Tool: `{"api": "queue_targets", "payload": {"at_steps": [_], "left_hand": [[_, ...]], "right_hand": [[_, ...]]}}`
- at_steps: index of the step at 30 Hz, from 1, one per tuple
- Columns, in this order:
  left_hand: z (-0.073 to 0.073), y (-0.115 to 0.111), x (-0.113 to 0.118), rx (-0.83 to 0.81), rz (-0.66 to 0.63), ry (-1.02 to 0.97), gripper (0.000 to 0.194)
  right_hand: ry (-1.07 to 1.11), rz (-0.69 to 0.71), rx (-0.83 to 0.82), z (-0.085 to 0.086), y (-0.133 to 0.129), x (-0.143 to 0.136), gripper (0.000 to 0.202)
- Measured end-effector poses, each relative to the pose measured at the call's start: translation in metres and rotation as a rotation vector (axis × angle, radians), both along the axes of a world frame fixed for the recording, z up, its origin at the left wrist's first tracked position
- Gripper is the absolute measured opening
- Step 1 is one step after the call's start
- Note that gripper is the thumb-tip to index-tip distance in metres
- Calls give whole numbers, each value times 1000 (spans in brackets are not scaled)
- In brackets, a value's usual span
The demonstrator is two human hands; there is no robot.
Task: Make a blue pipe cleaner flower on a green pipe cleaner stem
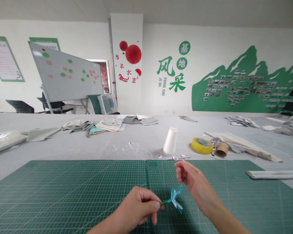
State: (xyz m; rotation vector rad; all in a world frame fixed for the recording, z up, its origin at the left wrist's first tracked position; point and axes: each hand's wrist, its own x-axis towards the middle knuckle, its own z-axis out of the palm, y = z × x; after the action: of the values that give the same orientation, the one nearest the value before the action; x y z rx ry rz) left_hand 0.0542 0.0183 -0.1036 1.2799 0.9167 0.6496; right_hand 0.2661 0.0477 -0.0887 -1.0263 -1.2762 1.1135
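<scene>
My left hand [143, 208] pinches the green stem of a small artificial flower [175, 199] between thumb and forefinger. The flower lies sideways above the cutting mat, its blue-and-white petals pointing right. To the right and a little higher, my right hand [191, 178] is raised with its fingers curled in and the tips close together. Whatever those fingers may hold is too fine or too hidden to name. A gap separates the right hand from the petals. Just beyond the right hand stands a white cone of thread [170, 140], with small ring-shaped pieces [175, 158] near its base.
Two green cutting mats [88, 191] lie side by side on the grey table [70, 148]. A yellow tape roll [202, 145] and a cardboard tube [222, 149] sit at right. Fabric pieces [109, 124] lie along the back, loose threads [127, 149] in the middle, a rolled cloth [275, 174] at far right.
</scene>
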Motion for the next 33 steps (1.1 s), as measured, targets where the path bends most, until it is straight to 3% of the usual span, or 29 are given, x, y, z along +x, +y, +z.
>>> {"api": "queue_targets", "payload": {"at_steps": [3,5,9,14,22,33], "left_hand": [[-4,2,1,103,62,84,20],[-6,3,1,185,97,136,20],[-8,1,1,310,130,197,23],[-7,-4,4,365,177,261,24],[3,-3,4,296,230,239,23],[4,0,2,47,293,30,19]], "right_hand": [[-162,26,131,14,-12,-3,11],[-498,17,376,19,-23,-13,2],[-806,3,676,13,-38,-36,18],[-853,-52,827,-3,-41,-46,13],[-887,-222,1050,-6,-40,-45,13],[-970,-290,1062,-27,-38,-46,24]]}}
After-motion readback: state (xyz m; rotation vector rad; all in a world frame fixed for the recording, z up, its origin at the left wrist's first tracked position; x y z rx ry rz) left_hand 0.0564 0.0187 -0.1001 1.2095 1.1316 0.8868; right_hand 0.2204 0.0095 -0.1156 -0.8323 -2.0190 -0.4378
